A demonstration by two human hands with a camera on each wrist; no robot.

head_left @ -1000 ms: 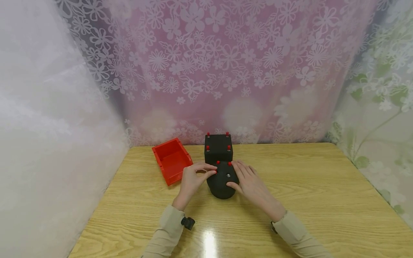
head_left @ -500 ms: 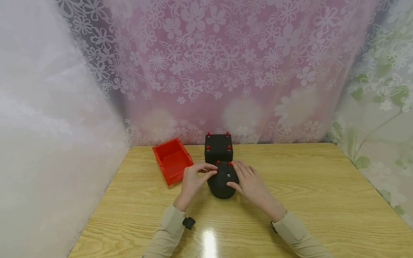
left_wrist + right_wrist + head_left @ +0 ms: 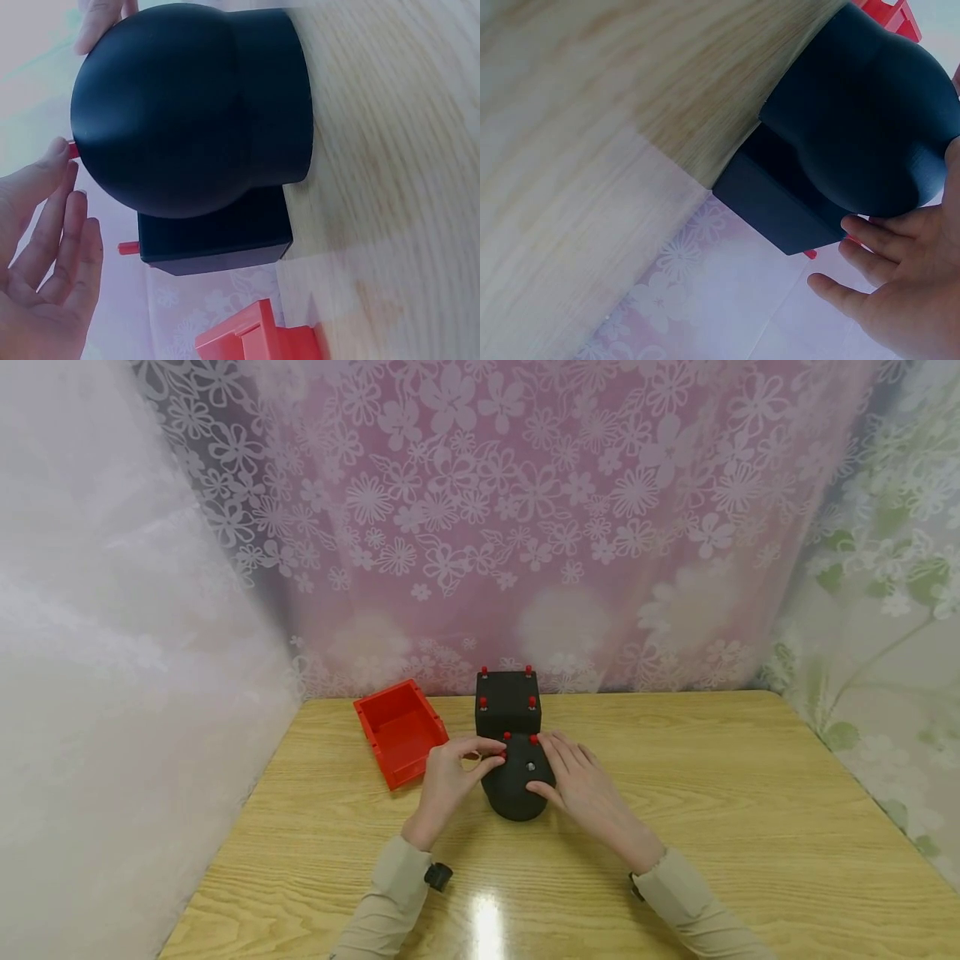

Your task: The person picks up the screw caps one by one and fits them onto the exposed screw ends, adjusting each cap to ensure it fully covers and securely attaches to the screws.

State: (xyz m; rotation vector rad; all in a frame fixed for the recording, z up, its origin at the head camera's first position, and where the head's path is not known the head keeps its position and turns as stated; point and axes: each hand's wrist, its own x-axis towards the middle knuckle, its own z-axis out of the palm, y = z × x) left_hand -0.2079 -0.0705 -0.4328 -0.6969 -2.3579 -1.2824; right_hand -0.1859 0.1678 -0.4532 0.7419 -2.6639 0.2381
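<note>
A black piece with a rounded, domed front (image 3: 516,797) stands on the table in front of a black box (image 3: 508,693). With thumb and forefinger, my left hand (image 3: 447,781) pinches a small red cap (image 3: 73,150) at the left of the domed piece's top. My right hand (image 3: 588,797) rests along the right side of that piece, fingers extended and thumb on its top. Two more red caps (image 3: 534,739) stand at its back edge. A metal stud (image 3: 530,767) shows uncovered near my right thumb. How far down the pinched cap sits is hidden.
Several red caps (image 3: 532,702) stand on metal studs at the corners of the black box. A red open bin (image 3: 401,727) sits left of the black pieces on the wooden table (image 3: 712,793). Behind the table's far edge hangs a flowered curtain (image 3: 525,527).
My left thumb and forefinger have shifted very slightly around the red cap, which shows a little higher between them. My right hand keeps its place on the domed piece.
</note>
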